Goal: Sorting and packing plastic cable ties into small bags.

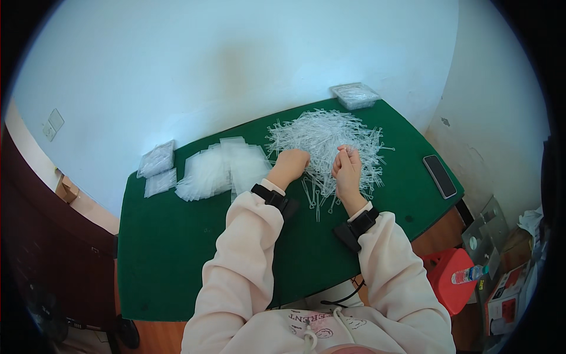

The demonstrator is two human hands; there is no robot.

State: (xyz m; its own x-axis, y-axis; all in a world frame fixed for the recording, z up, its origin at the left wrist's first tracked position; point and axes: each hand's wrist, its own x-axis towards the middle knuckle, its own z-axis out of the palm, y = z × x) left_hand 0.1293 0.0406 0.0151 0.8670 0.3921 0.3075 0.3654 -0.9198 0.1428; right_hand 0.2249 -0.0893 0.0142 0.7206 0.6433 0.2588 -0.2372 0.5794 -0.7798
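A large heap of thin clear plastic sticks with looped ends (321,130) spreads over the green-covered table. At its left front edge is my left hand (290,165), closed, its fingertips turned away from view. My right hand (347,168) is held over the right part of the heap with thumb and fingers pinched together. Whatever either hand grips is too small or hidden to make out. A few loose sticks (318,206) lie between my wrists. Left of my left hand, flat clear plastic bags (206,171) lie fanned out in overlapping stacks.
At the table's left edge sit filled clear packets (157,160). A clear plastic box of sticks (356,95) stands at the back by the wall. The phone (439,176) lies near the right edge. Beside the table is a red stool (451,289) with a bottle (470,274).
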